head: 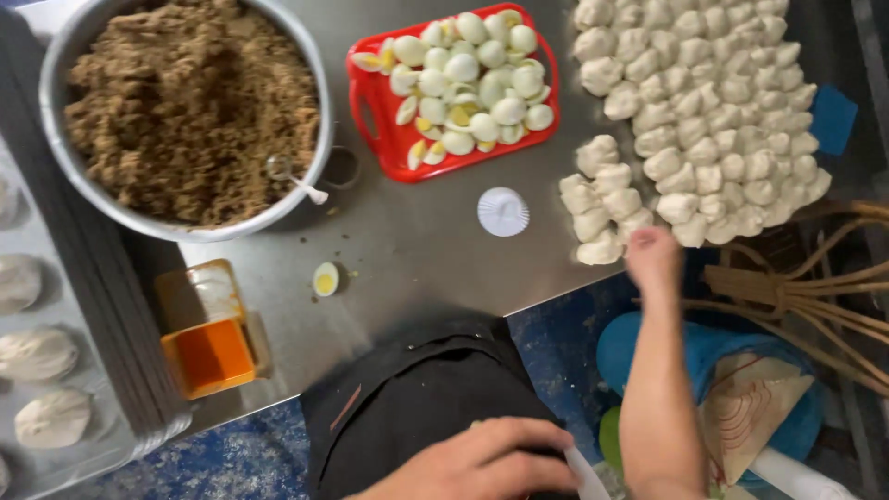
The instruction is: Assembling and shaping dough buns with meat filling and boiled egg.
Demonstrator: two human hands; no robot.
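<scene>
The right hand [654, 255] reaches out over the steel counter [417, 250] to the near edge of a large heap of portioned dough lumps [704, 120]; it is blurred, so I cannot tell whether its fingers are spread or already pinching a lump, though it lies right at the closest lumps [602, 248]. The left hand [482, 463] rests low by the dark apron [417, 398], fingers loosely together and laid flat, seemingly touching a white strip at its tip rather than gripping anything firmly. Judging by how things lie, the work looks well short of done: the dough heap is big, the wide metal pot [185, 111] is brimful of brown crumbly filling with a spoon [294, 178] standing in it, and the red tray [454, 88] is piled with peeled, halved eggs. One egg half [325, 279] sits alone on the counter, with a white paper liner [503, 211] lying nearby, well apart from it. At the far left, a tray [56, 370] holds several shaped pale buns, so some pieces are finished. An orange container [208, 329] stands beside that tray.
</scene>
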